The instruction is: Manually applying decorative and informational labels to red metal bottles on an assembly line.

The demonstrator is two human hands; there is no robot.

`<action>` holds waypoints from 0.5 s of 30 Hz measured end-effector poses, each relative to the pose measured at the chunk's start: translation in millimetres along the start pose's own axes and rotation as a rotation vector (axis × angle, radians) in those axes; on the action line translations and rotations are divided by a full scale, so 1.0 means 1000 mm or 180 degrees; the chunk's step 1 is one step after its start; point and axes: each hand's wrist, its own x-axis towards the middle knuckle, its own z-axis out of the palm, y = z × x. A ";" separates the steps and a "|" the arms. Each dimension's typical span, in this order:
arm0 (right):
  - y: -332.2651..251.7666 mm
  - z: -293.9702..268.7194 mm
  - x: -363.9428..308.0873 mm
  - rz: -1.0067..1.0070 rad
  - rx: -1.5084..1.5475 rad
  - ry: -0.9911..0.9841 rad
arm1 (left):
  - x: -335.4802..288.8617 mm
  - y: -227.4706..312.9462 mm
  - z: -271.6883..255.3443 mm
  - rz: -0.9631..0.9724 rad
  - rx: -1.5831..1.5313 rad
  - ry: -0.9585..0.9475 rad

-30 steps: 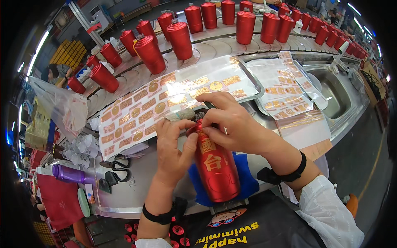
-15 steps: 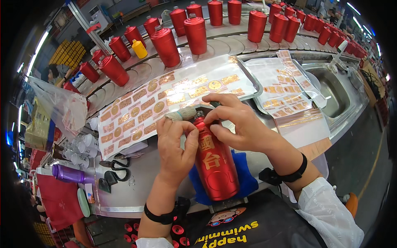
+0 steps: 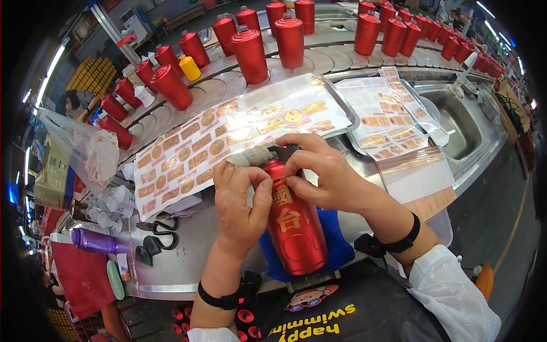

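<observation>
The red bottle (image 3: 297, 236) lies over a blue cloth (image 3: 340, 231) at the near edge of the counter (image 3: 196, 259), its base toward the person, its neck pointing away and slightly left. The right hand (image 3: 329, 175) is nearer, its fingers over the bottle's upper right; the left hand (image 3: 240, 206) is just beside the upper left. On each hand, thumb and forefinger curl close together; whether they pinch anything, I cannot tell.
</observation>
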 end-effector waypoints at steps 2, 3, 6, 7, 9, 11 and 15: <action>-0.001 0.000 0.000 -0.0003 0.0017 0.0023 | -0.001 0.000 0.000 0.0002 -0.0007 0.0013; -0.001 0.000 0.000 -0.0002 0.0018 0.0021 | -0.002 -0.001 0.000 -0.0014 -0.0032 0.0024; 0.000 0.000 -0.001 0.0011 0.0038 0.0020 | -0.003 -0.001 -0.001 -0.0096 -0.0168 0.0003; 0.001 0.000 -0.001 0.0016 0.0035 0.0016 | -0.003 0.000 -0.002 -0.0160 -0.0282 -0.0031; 0.001 0.000 -0.001 0.0023 0.0032 0.0010 | -0.001 0.002 -0.001 -0.0121 -0.0249 -0.0051; 0.000 0.000 -0.001 0.0073 0.0077 0.0014 | 0.000 0.003 0.002 -0.0086 -0.0215 -0.0068; -0.002 0.000 -0.002 0.0077 0.0117 0.0037 | -0.003 -0.003 0.005 -0.0400 -0.0112 -0.0108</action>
